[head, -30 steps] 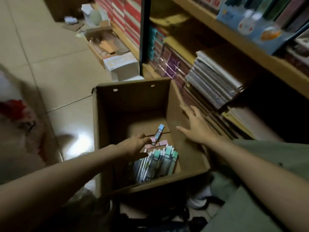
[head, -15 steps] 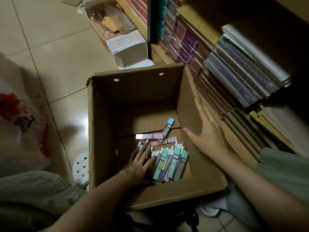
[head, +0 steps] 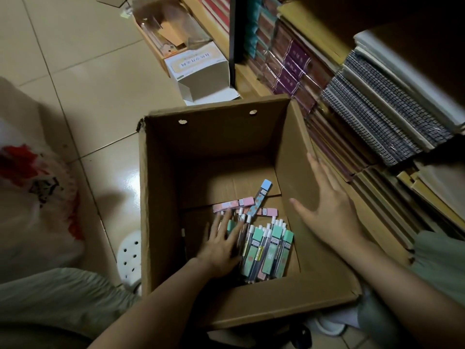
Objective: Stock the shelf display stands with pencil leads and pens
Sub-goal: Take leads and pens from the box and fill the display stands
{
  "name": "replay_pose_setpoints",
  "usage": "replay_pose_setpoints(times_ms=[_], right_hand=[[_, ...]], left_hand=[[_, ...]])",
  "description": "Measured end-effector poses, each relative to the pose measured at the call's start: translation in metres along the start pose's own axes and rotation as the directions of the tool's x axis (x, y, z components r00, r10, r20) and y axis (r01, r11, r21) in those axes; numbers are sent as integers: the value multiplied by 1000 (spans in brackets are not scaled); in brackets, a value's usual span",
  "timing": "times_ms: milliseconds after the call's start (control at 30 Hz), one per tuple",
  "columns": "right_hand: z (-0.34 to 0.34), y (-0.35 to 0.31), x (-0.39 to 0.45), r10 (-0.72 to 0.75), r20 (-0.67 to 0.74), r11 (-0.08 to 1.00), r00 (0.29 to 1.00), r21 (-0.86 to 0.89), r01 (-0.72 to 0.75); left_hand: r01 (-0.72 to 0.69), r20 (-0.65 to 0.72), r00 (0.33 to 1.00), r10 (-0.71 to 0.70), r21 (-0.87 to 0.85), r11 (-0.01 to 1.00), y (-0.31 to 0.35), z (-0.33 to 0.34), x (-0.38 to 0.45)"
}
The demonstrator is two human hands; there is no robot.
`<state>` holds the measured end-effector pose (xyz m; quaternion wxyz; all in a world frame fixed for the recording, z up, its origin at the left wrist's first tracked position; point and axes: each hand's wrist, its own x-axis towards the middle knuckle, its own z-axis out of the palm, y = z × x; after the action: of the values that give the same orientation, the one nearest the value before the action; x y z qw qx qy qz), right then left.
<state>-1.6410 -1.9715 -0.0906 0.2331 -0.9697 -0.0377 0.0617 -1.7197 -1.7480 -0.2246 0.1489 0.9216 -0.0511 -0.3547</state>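
The left hand (head: 221, 244) has gone down into the box (head: 161, 197) at the frame's centre and now lies flat on the left part of the packs (head: 266, 250), fingers (head: 222, 222) straight and spread over them, not yet curled round anything. A second ago it hovered above the pile, fingers loosely bent; half a second ago it was just landing. So the reach is done and, in my judgement, gathering a bunch is the next step; nothing has left the box for the display stands, which are out of view.

The right hand (head: 329, 210) is wide open, palm against the box's right inner wall, thumb pointing left; it has slid slightly nearer along that wall. The green packs lie bundled in the lower middle of the box floor, with pink packs (head: 234, 204) and one blue pack (head: 261, 195) loose just above them, unmoved. The view has tipped downward, so the shelf (head: 377, 109) at right looks closer.
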Motion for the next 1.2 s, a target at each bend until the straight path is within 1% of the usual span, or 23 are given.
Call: replay_pose_setpoints(times_ms=[33,67,100,167,233,300,367,433,500,533,567,633,667,700,867,967,1000,1033,1067,1100,1133,1167,1200], right_hand=[[0,-1,0,6,4,1000,1000,0,-6],[0,-1,-1,8,5,1000,1000,-1,-8],[-1,-1,-1,8,3,1000,1000,2,-8],[-1,-1,-2,1,-5,1000,1000,19,-1],[-1,-1,-2,-8,-11,1000,1000,30,8],[-1,1,-2,-5,-15,1000,1000,27,6],[0,2,-2,-13,-26,999,1000,30,13],[1,2,-2,-21,-34,999,999,33,22],[1,2,-1,-21,-32,999,999,33,22],[1,1,-1,-20,-34,999,999,39,21],[0,1,-1,-17,-34,999,999,43,19],[-1,0,-2,-10,-30,999,999,50,12],[-1,0,-2,-9,-26,999,1000,53,10],[-1,-1,-2,-6,-20,998,1000,55,7],[-3,-1,-2,-14,-13,999,1000,45,14],[-4,-1,-2,14,49,999,999,41,-16],[-5,-2,-2,32,69,999,997,11,-33],[-5,-5,-1,19,55,998,998,-55,-16],[-5,-10,-1,-51,-1,990,999,-135,50],[-5,-15,0,-161,-64,970,985,-192,147],[-3,-22,2,-275,-108,947,956,-203,249],[2,-30,5,-352,-109,927,930,-178,330],[10,-36,6,-367,-45,925,929,-120,359]], left_hand=[[98,-23,994,-104,-173,980,3,-3,-3],[210,-17,974,-228,-325,922,6,-6,-5],[324,17,937,-350,-425,845,7,-8,-6],[517,101,838,-536,-462,721,12,-13,-7],[606,193,771,-607,-516,605,16,-15,-9],[603,237,764,-600,-593,534,21,-10,-10],[524,172,806,-566,-651,549,23,-4,-13],[400,28,859,-511,-659,637,22,-1,-16],[337,-112,859,-500,-614,714,21,-6,-19],[349,-115,846,-520,-619,704,19,-9,-19],[400,-47,831,-555,-643,653,17,-14,-18],[523,150,795,-588,-660,539,11,-14,-20],[551,207,793,-573,-645,530,9,-10,-22],[551,225,804,-550,-629,548,8,-6,-23],[446,103,872,-478,-571,689,17,-2,-14],[372,2,902,-433,-513,773,20,-5,-9],[357,-28,904,-427,-502,788,18,-6,-8],[347,-57,902,-429,-496,796,15,-6,-6],[339,-93,894,-438,-498,798,12,-7,-5],[327,-133,882,-452,-517,791,9,-9,-3],[301,-177,869,-461,-550,779,7,-12,0],[261,-224,859,-460,-583,770,5,-15,3],[214,-271,851,-450,-604,768,3,-18,8]])
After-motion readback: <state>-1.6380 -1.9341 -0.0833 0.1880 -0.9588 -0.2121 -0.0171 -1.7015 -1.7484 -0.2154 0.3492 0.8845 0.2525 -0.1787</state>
